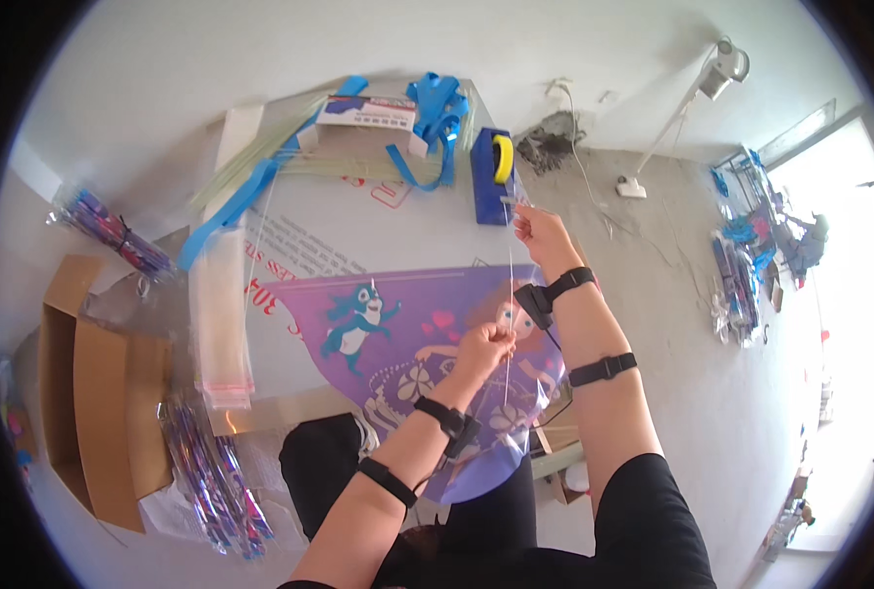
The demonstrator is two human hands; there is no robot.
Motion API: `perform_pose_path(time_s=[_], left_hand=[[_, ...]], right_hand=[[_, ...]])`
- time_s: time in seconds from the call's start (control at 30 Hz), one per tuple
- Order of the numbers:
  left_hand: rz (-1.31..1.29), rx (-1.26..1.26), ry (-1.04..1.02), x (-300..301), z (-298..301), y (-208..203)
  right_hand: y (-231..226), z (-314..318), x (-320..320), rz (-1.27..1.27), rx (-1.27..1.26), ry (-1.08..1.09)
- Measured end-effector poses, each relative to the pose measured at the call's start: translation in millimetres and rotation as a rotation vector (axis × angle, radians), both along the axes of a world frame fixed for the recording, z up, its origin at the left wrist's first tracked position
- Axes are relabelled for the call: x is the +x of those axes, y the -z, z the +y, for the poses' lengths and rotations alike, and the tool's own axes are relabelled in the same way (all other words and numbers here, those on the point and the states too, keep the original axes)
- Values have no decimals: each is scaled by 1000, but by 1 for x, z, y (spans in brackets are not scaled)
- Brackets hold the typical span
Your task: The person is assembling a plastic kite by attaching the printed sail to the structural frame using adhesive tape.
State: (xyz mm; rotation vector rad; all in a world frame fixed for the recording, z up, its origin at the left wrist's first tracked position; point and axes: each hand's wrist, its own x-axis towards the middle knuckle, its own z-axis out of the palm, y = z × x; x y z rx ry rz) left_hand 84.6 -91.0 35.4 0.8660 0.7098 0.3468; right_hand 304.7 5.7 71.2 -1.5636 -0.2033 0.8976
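Note:
A purple plastic sheet point(407, 324) printed with cartoon figures lies over the near part of the table and hangs down over my lap. Above it, my left hand point(489, 351) pinches a thin white rod point(510, 280) that runs away from me toward the tape dispenser. The blue dispenser point(486, 177) carries a yellow-cored roll point(502, 159). At the dispenser's near end, my right hand point(543, 239) is closed, its fingertips on a small pale strip point(508, 200) that looks like tape. Whether those fingers also touch the rod's far end I cannot tell.
At the table's back lie bundled pale rods point(260, 152), blue ribbon point(437, 108) and a small box point(368, 111). Clear plastic sleeves point(223, 324) line the left edge. An open cardboard box point(98, 412) and shiny bundles point(216, 481) stand left. A cable point(594, 196) hangs at the wall.

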Motion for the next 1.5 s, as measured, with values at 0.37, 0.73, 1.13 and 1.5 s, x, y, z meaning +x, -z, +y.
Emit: perform_pose_path(time_s=[0.37, 0.73, 1.13, 1.5], left_hand=[[9, -1, 40, 4, 7, 4], [45, 6, 46, 3, 9, -8], [-129, -189, -517, -57, 109, -4], [185, -132, -359, -6, 240, 31]], right_hand=[[-27, -249, -168, 232, -9, -26], [-18, -257, -192, 314, 13, 53], [-43, -269, -179, 234, 16, -36], [-38, -272, -177, 310, 111, -21]])
